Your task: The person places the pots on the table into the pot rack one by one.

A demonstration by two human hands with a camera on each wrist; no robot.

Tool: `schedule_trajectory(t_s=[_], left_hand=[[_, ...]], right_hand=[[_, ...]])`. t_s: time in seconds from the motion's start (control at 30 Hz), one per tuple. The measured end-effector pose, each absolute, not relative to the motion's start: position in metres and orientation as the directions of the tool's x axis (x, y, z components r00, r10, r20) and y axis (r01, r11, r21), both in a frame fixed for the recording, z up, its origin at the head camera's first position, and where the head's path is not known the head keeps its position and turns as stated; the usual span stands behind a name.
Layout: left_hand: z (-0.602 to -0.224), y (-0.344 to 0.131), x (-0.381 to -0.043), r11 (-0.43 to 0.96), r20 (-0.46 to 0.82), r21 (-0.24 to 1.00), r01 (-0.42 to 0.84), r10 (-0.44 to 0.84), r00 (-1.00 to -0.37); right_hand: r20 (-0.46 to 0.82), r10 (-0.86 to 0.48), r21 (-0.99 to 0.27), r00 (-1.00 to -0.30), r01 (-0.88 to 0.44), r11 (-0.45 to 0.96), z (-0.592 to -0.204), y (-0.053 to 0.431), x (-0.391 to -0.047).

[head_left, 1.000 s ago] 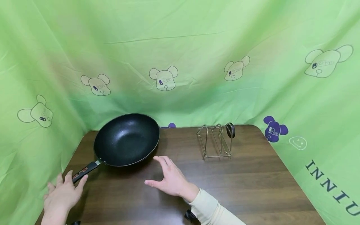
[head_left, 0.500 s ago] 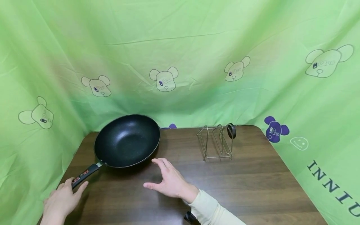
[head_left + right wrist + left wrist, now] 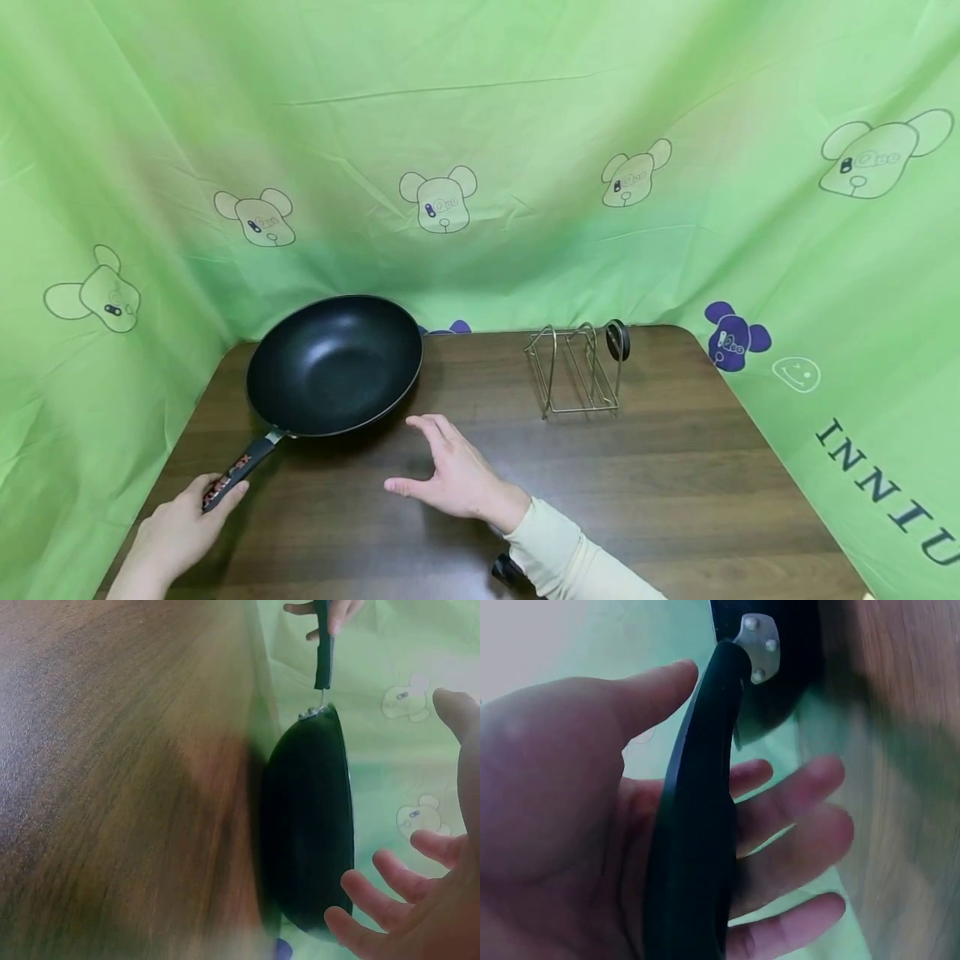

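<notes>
A black wok (image 3: 335, 367) stands at the left of the wooden table (image 3: 675, 467), its handle pointing to the front left. My left hand (image 3: 176, 529) is at the handle's end, thumb on one side and fingers on the other. In the left wrist view the black handle (image 3: 694, 810) crosses in front of the extended fingers (image 3: 795, 855), which reach past it rather than curling round it. Nothing is in my right hand (image 3: 453, 479), which hovers with thumb and fingers spread, just right of the wok's near rim and apart from it.
A wire rack (image 3: 573, 371) with a round black disc (image 3: 618, 340) at its right side stands near the table's back edge. Green printed cloth (image 3: 510, 108) hangs behind the table and along both sides. A small black object (image 3: 508, 571) shows by the right sleeve.
My left hand has moved in closer around the handle's end, and the handle has swung slightly to the right. The right hand keeps nearly the same place and pose.
</notes>
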State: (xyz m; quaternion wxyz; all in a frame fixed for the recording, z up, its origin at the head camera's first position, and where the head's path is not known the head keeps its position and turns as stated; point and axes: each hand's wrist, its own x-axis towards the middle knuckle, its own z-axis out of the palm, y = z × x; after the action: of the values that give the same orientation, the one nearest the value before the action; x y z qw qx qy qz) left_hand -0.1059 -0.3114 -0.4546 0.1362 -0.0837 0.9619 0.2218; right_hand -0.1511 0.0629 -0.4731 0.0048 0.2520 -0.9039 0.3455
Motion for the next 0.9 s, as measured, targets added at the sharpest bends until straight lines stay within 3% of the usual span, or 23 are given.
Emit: schedule_trajectory(t_s=[0.4,0.9], left_hand=[[-0.473,-0.283,-0.092,0.609,-0.364,0.743,-0.278,0.019,-0.931],[-0.486,-0.270,-0.089,0.335,-0.407,0.874,-0.352,0.109,-0.907]], right_hand=[[0.190,-0.464,-0.617,-0.865,-0.473,0.629,-0.477,0.055,-0.152],[0.193,-0.469,-0.634,-0.862,-0.474,0.611,-0.475,0.046,-0.152]])
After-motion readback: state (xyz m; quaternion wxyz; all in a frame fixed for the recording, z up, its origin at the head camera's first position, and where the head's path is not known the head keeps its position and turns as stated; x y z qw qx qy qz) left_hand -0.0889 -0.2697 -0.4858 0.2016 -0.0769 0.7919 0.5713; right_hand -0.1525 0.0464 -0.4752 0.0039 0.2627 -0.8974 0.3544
